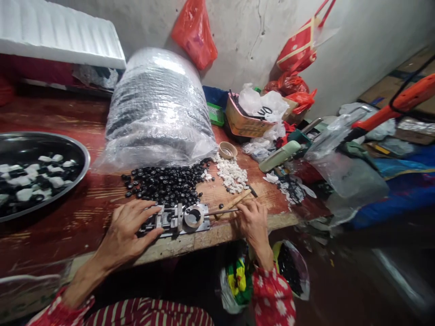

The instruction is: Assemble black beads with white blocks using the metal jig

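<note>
A metal jig (178, 219) with a round collar lies at the table's front edge. My left hand (131, 228) rests on the jig's left end, thumb and fingers apart around it. A thin metal rod runs right from the round collar (193, 217), and my right hand (252, 222) is closed on its far end. Behind the jig spreads a heap of small black round parts (166, 183). To its right is a pile of small white pieces (232, 174), with a shallow round dish (227, 150) at its back. A wooden-handled tool (238, 199) lies behind the rod.
A large plastic-wrapped bundle (159, 108) stands behind the heap. At the left is a metal basin (86, 158) of black and white pieces. A pink-edged box (244, 122), a green bottle (280, 155) and plastic bags crowd the right. Below the table edge stand filled bags (234, 285).
</note>
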{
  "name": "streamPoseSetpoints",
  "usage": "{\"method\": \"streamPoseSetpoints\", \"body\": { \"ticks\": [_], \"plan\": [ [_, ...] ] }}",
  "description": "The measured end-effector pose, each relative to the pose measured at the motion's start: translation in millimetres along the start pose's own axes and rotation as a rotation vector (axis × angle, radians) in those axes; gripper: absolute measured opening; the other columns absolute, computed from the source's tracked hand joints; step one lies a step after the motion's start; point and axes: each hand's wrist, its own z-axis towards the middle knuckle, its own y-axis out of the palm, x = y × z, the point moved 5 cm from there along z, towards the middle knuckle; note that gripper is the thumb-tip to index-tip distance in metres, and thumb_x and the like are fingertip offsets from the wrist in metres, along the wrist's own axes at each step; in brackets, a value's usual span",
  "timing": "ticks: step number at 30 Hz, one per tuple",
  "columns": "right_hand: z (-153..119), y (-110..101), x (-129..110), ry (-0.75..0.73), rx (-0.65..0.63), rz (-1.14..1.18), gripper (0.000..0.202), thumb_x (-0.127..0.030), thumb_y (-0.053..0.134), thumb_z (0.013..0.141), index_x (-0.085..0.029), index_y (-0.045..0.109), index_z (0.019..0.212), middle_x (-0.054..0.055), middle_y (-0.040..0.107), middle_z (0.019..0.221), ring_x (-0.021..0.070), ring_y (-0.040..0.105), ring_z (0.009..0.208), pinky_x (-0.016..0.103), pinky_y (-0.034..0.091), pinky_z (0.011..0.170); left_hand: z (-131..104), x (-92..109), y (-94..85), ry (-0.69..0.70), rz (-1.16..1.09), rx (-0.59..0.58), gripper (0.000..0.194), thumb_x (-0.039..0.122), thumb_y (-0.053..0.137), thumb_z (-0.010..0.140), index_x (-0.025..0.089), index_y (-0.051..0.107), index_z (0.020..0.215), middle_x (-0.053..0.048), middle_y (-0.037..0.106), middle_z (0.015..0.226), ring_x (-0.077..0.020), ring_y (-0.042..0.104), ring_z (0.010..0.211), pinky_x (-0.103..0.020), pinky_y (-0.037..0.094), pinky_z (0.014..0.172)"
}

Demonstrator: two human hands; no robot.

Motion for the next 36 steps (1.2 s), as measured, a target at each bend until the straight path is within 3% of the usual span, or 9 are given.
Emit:
{"method": "streamPoseSetpoints", "body": {
  "ticks": [5,9,15,19,24,26,28,33,36],
  "plan": [
    [-36,-4,10,-0.045,-0.03,0.13,0.024,-0.026,0.055,0.106,-0.025,0.075,0.119,0.011,0.068,0.111,0.0285,0.059,0.1,0.042,0.047,0.089,2,3,0.5,0.004,-0.008,-0.042,0.043,0.049,0.069,0.097,0.027,0.065,0.134,-0.008,0.069,0.137,-0.0316,0.06,0.13,-0.053,0.038,0.117],
    [-38,-6,7,-0.027,-0.057,0.192,0.026,-0.027,0.052,0.108,-0.024,0.075,0.121,0.01,0.069,0.108,0.0276,0.06,0.099,0.04,0.047,0.088,3,5,-3.6,0.021,0.009,-0.012,0.042,0.049,0.069,0.097,0.028,0.064,0.134,-0.009,0.069,0.135,-0.0318,0.062,0.127,-0.056,0.036,0.118],
    [-6,-1,10,-0.013,-0.074,0.19,0.022,-0.031,0.055,0.108,-0.027,0.077,0.109,0.006,0.075,0.102,0.0261,0.064,0.099,0.05,0.039,0.107,11,16,-6.0,0.062,0.007,0.063,0.035,0.042,0.069,0.097,0.03,0.065,0.129,-0.009,0.07,0.132,-0.0318,0.063,0.123,-0.058,0.037,0.117],
    [28,8,22,0.034,0.027,0.533,0.021,-0.034,0.059,0.104,-0.026,0.079,0.099,0.007,0.076,0.101,0.0267,0.066,0.101,0.045,0.048,0.102,22,29,-1.8,0.088,-0.023,0.076,0.025,0.037,0.065,0.099,0.031,0.067,0.124,-0.008,0.071,0.128,-0.0313,0.065,0.117,-0.056,0.04,0.111],
    [53,34,43,0.199,0.238,0.674,0.034,-0.034,0.047,0.107,-0.022,0.069,0.128,0.013,0.071,0.132,0.0258,0.065,0.123,0.044,0.051,0.109,28,44,7.4,0.142,-0.073,0.078,0.023,0.03,0.066,0.099,0.029,0.068,0.122,-0.008,0.072,0.125,-0.0304,0.065,0.117,-0.052,0.043,0.106],
    [47,45,53,0.355,0.362,0.706,0.039,-0.034,0.043,0.107,-0.018,0.063,0.137,0.016,0.068,0.136,0.0261,0.065,0.123,0.045,0.051,0.108,26,46,10.5,0.142,-0.075,0.074,0.023,0.029,0.067,0.099,0.03,0.068,0.122,-0.007,0.072,0.124,-0.0303,0.066,0.118,-0.052,0.043,0.106],
    [33,54,57,0.472,0.432,0.724,0.038,-0.035,0.043,0.106,-0.016,0.063,0.132,0.016,0.071,0.128,0.0267,0.067,0.115,0.045,0.053,0.104,22,45,11.6,0.133,-0.076,0.078,0.024,0.028,0.067,0.099,0.03,0.068,0.122,-0.007,0.073,0.123,-0.0304,0.066,0.116,-0.052,0.043,0.105],
    [-1,64,54,0.474,0.351,0.721,0.027,-0.034,0.05,0.102,-0.019,0.07,0.113,0.011,0.076,0.11,0.0258,0.07,0.103,0.04,0.055,0.095,16,40,8.9,0.128,-0.085,0.115,0.025,0.026,0.067,0.097,0.03,0.067,0.122,-0.008,0.072,0.12,-0.0295,0.067,0.113,-0.052,0.044,0.103],
    [-1,62,68,0.477,0.351,0.694,0.03,-0.033,0.046,0.103,-0.018,0.07,0.115,0.012,0.076,0.112,0.0258,0.07,0.104,0.04,0.055,0.096,19,40,8.8,0.132,-0.089,0.12,0.024,0.027,0.066,0.097,0.031,0.067,0.121,-0.007,0.073,0.118,-0.0286,0.067,0.109,-0.051,0.045,0.1]
  ]
}}
